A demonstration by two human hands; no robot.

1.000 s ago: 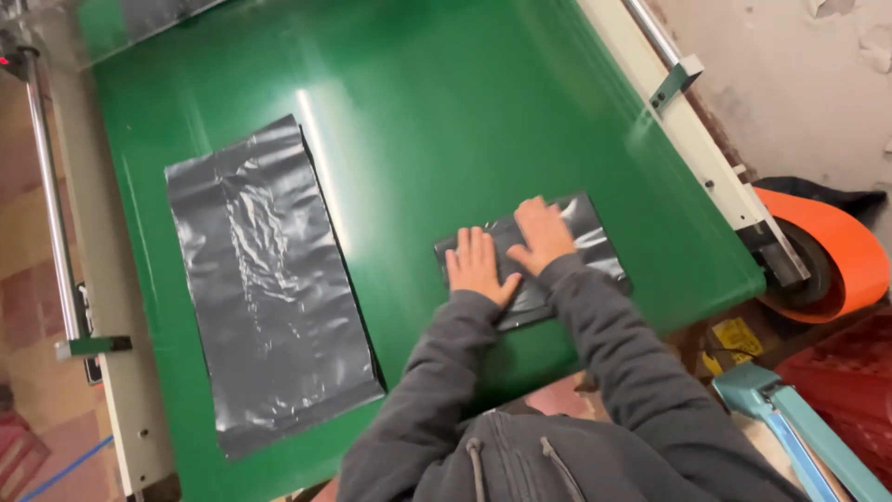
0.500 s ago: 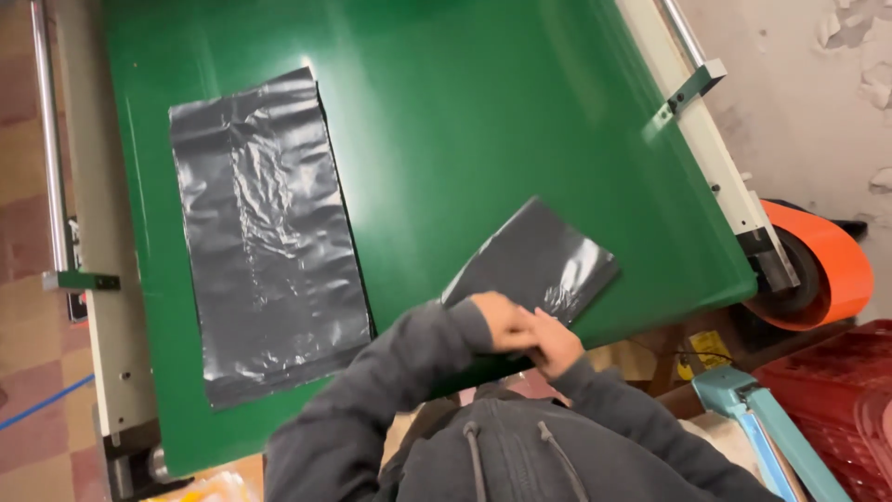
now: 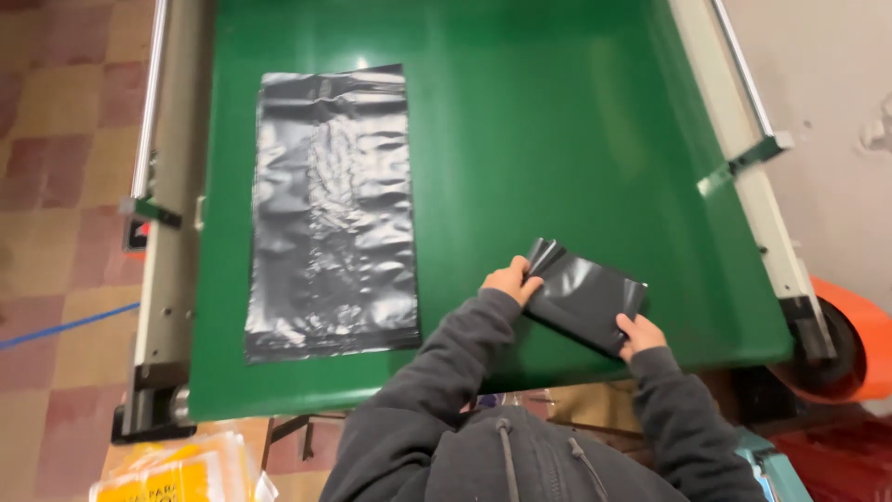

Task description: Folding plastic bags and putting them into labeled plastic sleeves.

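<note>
Two hands, left hand (image 3: 510,279) and right hand (image 3: 638,333), grips pinched on folded grey bag (image 3: 583,295).

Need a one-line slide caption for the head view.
Both hands grip a folded dark plastic bag on the green belt.

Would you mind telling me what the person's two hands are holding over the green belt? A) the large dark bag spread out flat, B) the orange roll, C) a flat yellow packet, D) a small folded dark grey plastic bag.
D: the left hand and right hand each pinch an end of the small folded dark grey plastic bag, while the large flat bag lies untouched on the green belt.
</note>
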